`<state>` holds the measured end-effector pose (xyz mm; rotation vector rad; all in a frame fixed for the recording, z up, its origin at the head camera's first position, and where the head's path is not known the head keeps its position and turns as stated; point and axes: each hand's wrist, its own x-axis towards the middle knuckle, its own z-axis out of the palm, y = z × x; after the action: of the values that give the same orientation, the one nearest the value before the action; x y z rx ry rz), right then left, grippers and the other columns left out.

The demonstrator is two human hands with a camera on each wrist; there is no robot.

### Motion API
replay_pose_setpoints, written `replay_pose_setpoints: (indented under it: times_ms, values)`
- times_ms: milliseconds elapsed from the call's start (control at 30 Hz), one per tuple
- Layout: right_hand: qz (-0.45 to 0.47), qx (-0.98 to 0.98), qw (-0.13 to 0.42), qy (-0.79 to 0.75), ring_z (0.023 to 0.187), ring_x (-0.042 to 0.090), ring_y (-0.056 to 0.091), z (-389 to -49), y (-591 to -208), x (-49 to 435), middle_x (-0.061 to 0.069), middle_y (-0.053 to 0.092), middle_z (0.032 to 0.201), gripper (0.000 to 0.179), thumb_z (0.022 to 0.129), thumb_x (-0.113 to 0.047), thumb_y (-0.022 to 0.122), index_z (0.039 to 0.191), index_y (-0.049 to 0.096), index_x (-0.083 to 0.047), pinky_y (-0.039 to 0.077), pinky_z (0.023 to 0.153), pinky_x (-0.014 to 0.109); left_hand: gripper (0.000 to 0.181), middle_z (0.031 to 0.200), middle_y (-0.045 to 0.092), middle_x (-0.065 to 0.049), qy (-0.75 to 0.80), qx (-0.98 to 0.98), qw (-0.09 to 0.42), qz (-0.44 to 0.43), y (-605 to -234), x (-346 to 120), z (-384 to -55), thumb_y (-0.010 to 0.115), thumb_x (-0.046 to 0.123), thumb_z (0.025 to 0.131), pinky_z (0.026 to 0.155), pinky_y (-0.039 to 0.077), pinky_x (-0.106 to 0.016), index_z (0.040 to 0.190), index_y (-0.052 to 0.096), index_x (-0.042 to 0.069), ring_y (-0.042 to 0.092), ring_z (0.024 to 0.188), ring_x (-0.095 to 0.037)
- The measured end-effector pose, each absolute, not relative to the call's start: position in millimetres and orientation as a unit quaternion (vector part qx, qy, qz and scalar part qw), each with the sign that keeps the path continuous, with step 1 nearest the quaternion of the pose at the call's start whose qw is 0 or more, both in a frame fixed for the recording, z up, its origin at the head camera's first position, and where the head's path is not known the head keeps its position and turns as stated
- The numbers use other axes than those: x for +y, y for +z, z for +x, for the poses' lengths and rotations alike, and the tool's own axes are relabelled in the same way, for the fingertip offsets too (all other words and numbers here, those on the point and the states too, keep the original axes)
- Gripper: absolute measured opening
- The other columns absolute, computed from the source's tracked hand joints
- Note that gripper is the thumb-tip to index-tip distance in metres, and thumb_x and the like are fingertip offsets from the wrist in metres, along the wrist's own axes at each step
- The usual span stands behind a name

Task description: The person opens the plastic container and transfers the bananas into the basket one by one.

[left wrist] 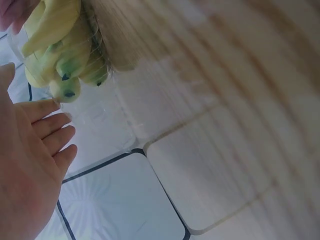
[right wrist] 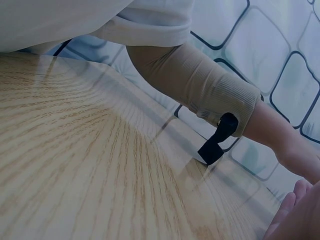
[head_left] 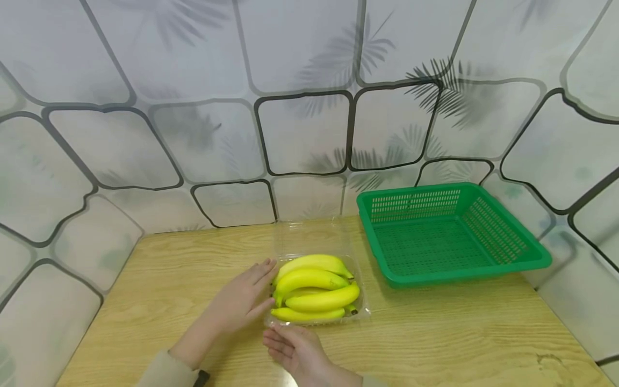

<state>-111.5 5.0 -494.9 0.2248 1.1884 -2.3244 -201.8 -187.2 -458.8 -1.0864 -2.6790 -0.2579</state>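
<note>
A clear plastic clamshell box [head_left: 364, 307] holds several yellow bananas [head_left: 314, 279], and its see-through lid [head_left: 311, 236] is folded back toward the wall. At the box's left side is my left hand [head_left: 242, 298], fingers extended along the wall of the box. In the left wrist view its fingertips lie close to the banana tips [left wrist: 70, 92]. My right hand [head_left: 302, 352] is at the front left corner, palm turned inward and fingers loosely bent, with its fingertips right by the rim. Only part of the right hand [right wrist: 295, 215] shows in the right wrist view.
A green plastic basket [head_left: 394, 278] with slotted sides stands to the right of the box, near the back wall. The wood-grain table [head_left: 435, 333] meets patterned wall covering [head_left: 304, 134] at the back and sides. A black strap [right wrist: 215, 142] hangs from the left sleeve.
</note>
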Motion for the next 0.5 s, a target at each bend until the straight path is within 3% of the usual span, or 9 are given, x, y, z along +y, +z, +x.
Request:
replay_pose_setpoints:
  times_ms: [500]
  values:
    - [0.090, 0.437, 0.256, -0.857, 0.093, 0.006, 0.077, -111.8, -494.3, 3.8, -0.003, 0.081, 0.098, 0.020, 0.106, -0.018, 0.064, 0.116, 0.075, -0.004, 0.065, 0.086, 0.019, 0.080, 0.171, 0.035, -0.021, -0.063, -0.926, 0.079, -0.365, -463.0, -188.5, -197.4, 0.056, 0.048, 0.107, 0.127, 0.040, -0.053, 0.163, 0.034, -0.005, 0.039, 0.158, -0.037]
